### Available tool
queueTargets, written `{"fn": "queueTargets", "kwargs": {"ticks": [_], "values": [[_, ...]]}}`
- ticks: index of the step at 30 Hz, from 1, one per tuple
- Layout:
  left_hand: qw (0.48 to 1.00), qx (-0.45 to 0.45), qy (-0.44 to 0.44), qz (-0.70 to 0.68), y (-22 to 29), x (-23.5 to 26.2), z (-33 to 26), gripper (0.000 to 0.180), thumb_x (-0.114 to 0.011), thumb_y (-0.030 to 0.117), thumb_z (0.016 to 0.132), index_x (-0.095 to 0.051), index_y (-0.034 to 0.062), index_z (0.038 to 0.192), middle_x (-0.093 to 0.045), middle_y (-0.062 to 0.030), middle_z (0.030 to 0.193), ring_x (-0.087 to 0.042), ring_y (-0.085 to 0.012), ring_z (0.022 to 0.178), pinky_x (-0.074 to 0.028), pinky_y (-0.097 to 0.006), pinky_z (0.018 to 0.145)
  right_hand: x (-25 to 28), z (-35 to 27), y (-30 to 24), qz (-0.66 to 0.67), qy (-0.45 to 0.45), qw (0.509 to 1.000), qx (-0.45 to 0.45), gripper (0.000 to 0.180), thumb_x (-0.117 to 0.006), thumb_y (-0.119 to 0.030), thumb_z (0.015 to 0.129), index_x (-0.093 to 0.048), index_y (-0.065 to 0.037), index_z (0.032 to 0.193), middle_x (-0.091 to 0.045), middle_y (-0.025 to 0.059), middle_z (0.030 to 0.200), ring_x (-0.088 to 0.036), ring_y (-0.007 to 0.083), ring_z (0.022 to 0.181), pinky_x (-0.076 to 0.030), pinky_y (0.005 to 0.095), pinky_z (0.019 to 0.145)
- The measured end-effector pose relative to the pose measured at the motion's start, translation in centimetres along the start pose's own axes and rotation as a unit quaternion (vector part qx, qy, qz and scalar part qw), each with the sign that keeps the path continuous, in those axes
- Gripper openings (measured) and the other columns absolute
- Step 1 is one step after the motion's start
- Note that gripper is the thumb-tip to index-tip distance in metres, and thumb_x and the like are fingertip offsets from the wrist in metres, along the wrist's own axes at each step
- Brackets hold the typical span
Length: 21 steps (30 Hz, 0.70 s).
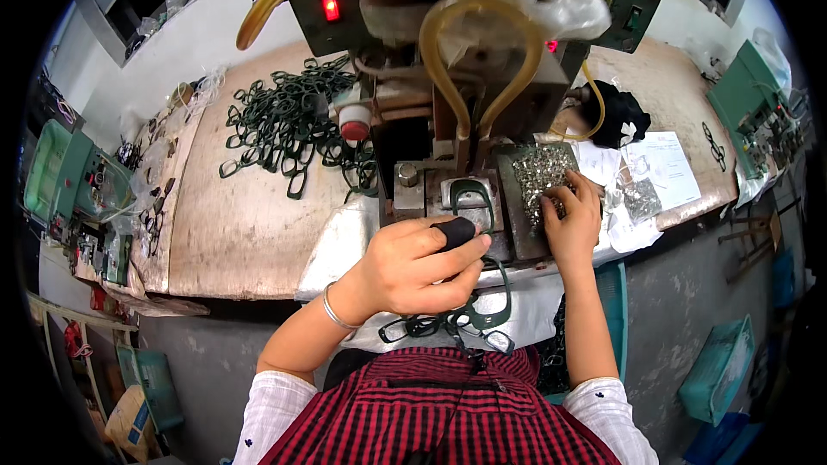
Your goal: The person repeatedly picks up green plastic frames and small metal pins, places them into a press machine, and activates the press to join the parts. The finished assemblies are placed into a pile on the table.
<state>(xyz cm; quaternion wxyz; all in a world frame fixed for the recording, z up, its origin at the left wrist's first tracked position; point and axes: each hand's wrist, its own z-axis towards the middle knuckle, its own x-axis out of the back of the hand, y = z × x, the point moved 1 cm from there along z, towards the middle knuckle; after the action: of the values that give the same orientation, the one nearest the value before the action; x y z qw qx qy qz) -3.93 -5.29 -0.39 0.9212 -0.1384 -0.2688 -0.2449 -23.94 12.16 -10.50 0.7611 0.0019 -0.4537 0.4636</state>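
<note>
Head view: left hand (422, 267) pinches dark-green spectacle frame (493, 293)

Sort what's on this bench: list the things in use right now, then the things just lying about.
In use:
- left hand holding a dark green frame
- frame on the machine block
- right hand in the tray of small metal parts

Lying about:
- pile of green frames
- paper sheet
- black cloth

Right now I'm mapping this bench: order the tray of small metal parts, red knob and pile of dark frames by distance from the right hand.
1. Tray of small metal parts, under the right hand.
2. Red knob, left on the machine.
3. Pile of dark frames, farthest left.
</note>
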Motion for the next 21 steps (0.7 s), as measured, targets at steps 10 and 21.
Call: {"fn": "queueTargets", "kwargs": {"ticks": [10,21], "values": [[0.993,0.103,-0.053,-0.009,1.6,0.8,-2.4,0.023,-0.069,0.008,0.076,-0.07,0.0105,0.099,-0.071,-0.0086,0.113,-0.069,-0.0266,0.102,-0.054,-0.043,0.096,-3.8,3.4,-2.7,-0.116,-0.061,0.988,0.079,0.021,-0.073,-0.009,0.07,-0.069,-0.01,0.091,-0.061,0.0111,0.112,-0.055,0.0323,0.116,-0.054,0.045,0.078],[0.776,0.444,-0.053,0.444,-16.3,6.6,-17.3,0.006,-0.078,0.015,0.069,-0.079,0.015,0.074,-0.067,-0.006,0.107,-0.055,-0.0307,0.102,-0.041,-0.044,0.084,0.6,2.5,-3.9,0.151,-0.014,0.988,-0.003,0.012,-0.067,-0.003,0.08,-0.072,-0.003,0.091,-0.068,0.0116,0.091,-0.063,0.0297,0.086,-0.05,0.0377,0.08]]}}
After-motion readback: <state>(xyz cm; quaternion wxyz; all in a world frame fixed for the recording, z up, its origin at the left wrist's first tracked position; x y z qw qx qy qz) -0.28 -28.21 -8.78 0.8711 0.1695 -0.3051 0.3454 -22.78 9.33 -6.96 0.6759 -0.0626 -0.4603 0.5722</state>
